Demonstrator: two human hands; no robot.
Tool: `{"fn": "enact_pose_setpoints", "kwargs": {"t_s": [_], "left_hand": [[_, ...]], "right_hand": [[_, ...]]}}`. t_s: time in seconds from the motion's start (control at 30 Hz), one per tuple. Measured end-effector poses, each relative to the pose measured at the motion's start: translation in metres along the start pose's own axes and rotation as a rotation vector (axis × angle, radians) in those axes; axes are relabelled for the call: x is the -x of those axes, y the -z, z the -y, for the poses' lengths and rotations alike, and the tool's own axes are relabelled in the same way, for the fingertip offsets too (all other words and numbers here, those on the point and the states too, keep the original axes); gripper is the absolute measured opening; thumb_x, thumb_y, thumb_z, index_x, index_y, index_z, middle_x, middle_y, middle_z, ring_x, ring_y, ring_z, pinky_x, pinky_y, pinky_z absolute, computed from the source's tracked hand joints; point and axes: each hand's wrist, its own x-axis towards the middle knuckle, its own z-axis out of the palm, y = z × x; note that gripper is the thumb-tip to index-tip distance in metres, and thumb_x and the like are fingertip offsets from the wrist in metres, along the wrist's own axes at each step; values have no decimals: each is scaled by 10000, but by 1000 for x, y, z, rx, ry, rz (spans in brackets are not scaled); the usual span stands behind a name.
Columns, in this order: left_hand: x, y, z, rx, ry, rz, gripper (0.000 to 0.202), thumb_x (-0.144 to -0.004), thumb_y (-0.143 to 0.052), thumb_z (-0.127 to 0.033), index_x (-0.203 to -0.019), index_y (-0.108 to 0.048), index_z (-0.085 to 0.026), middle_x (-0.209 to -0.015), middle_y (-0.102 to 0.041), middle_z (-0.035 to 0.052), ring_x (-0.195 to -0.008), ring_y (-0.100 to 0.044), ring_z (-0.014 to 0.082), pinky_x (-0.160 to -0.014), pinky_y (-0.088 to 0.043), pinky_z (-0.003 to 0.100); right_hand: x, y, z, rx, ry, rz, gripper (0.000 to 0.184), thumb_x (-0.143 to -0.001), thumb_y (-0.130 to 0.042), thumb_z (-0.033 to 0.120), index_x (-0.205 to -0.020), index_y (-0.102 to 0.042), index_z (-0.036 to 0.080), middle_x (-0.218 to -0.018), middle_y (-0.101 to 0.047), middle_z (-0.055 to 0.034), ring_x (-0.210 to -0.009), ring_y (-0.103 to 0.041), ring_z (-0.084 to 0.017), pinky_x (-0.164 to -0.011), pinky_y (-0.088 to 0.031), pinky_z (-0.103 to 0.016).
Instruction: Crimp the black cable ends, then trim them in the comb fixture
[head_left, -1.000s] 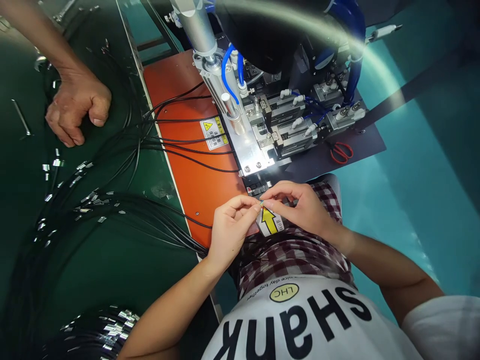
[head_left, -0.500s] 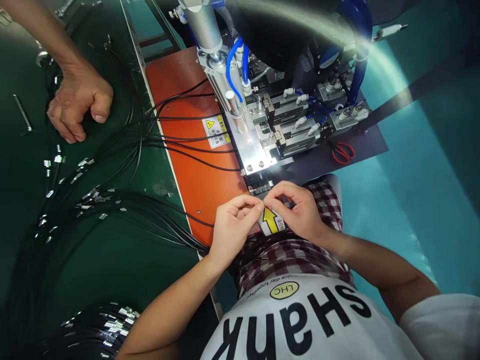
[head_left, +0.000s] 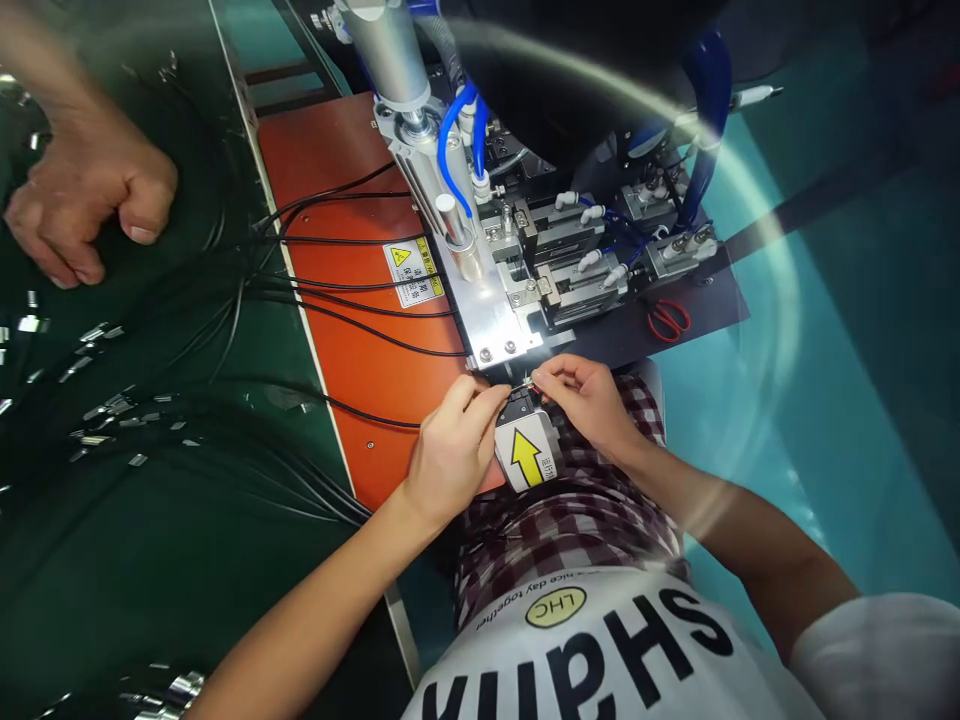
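My left hand (head_left: 450,445) and my right hand (head_left: 585,400) meet at the front of a metal press machine (head_left: 517,260), just above a white label with a yellow arrow (head_left: 529,455). Both hands pinch the end of a thin black cable (head_left: 360,410), which carries a small metal tip (head_left: 527,383), right by the machine's black fixture. The cable trails left across the orange plate (head_left: 352,340).
Several black cables (head_left: 150,420) with metal ends lie on the green conveyor belt at left. Another person's clenched hand (head_left: 90,200) rests on them at upper left. Red scissors (head_left: 667,318) lie on the dark mat right of the machine. Blue hoses rise behind.
Both my hands moved forward from over the arrow label to the machine's front fixture, carrying the cable end. The view shifted, and the other person's hand now sits further left.
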Motion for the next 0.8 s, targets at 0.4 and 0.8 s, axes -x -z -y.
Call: {"fn": "enact_pose_setpoints", "kwargs": {"t_s": [0.4, 0.8], "left_hand": [[0, -5, 6, -6, -18, 22, 304, -922, -477, -106, -1153, -660, -183, -963, -553, 75, -867, -586, 169, -734, -512, 281], [1, -7, 4, -42, 1, 43, 311, -924, -485, -119, -1181, -646, -188, -978, -542, 85, -883, -579, 177, -748, -520, 296]], "right_hand": [[-2, 2, -4, -32, -50, 12, 187, -835, -697, 362, -794, -684, 180, -719, -660, -9, -647, -589, -141, -616, -450, -274], [-2, -2, -11, -47, 33, -27, 173, -850, -683, 336, -776, -652, 184, -729, -638, 3, -668, -568, -130, -636, -455, -263]]}}
